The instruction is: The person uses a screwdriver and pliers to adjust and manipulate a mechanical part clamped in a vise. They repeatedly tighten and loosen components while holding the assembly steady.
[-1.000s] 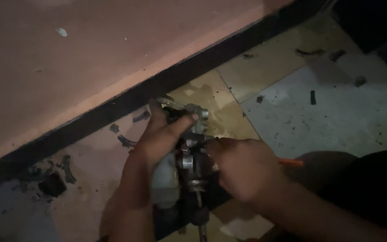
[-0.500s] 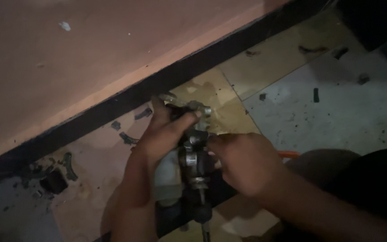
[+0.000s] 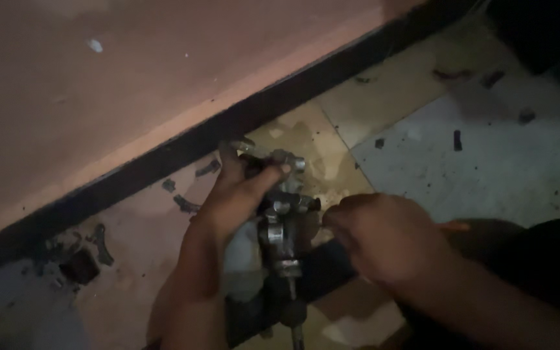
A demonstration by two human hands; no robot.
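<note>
The left hand [image 3: 238, 194] grips a grimy grey metal assembly [image 3: 283, 220] (bolted, greasy); right hand [image 3: 384, 240] pinches its side.

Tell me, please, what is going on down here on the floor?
A person is working with both bare hands on a grey metal mechanical part over a dim tiled floor. The left hand grips its upper end, fingers wrapped over the top. The right hand is closed at its side, with an orange tip showing behind it; what it holds is hidden. Small dark bits lie scattered along a black strip beneath a reddish wall.
</note>
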